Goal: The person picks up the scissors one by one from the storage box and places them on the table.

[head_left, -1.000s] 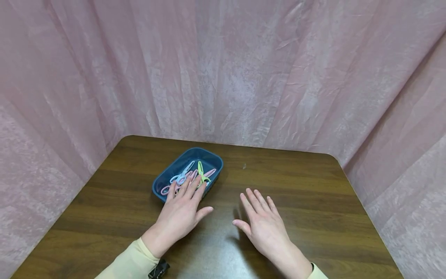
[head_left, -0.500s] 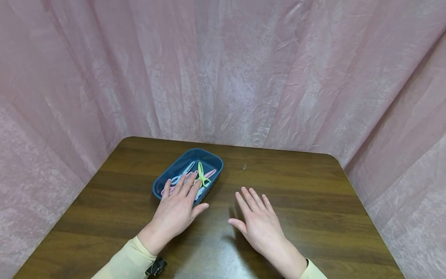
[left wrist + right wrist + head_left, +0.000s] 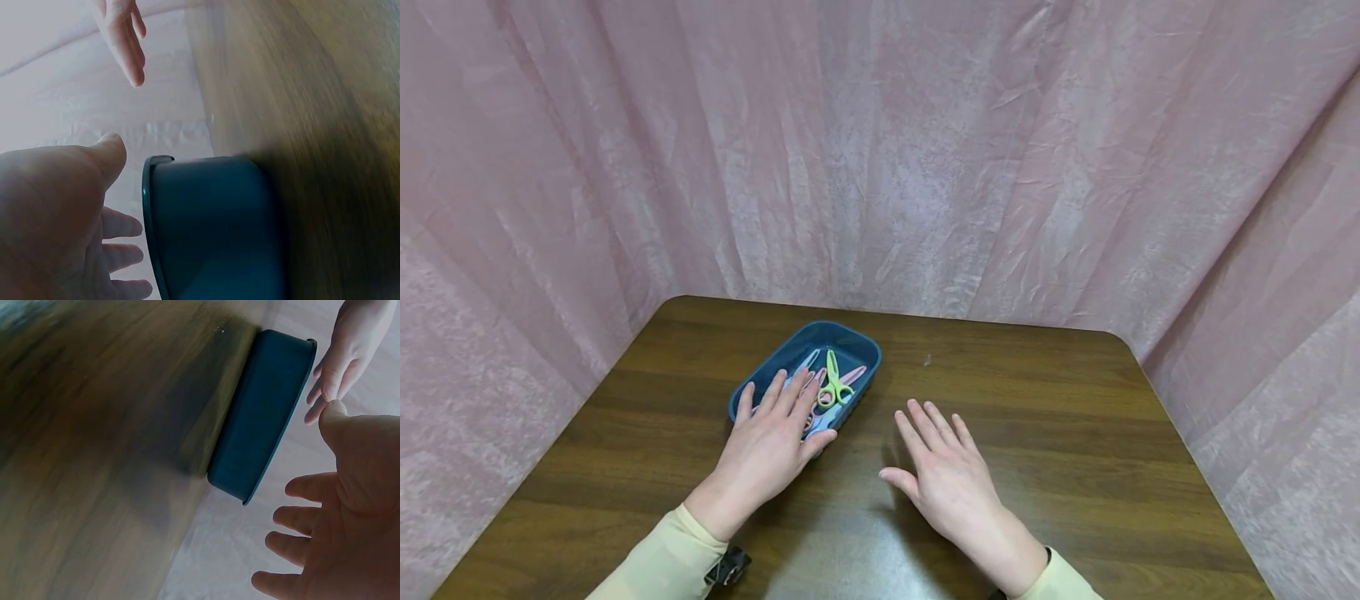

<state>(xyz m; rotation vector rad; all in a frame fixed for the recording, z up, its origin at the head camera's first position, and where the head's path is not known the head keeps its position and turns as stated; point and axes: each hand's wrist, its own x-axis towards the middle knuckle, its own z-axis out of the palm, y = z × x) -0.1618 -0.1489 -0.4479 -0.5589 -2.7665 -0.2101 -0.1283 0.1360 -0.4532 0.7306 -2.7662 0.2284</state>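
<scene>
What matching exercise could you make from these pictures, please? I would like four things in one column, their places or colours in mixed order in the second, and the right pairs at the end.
1. left hand
2. right hand
3. container
4. curtain

A. pink
B. over part of the container
C. dark blue
D. to the right of the container, not over it

Right pairs: 1-B, 2-D, 3-C, 4-A

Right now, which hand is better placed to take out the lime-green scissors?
Likely the left hand: it hovers partly over the blue bin, near the lime-green scissors; the right hand is farther off, over the wooden tabletop.
</scene>
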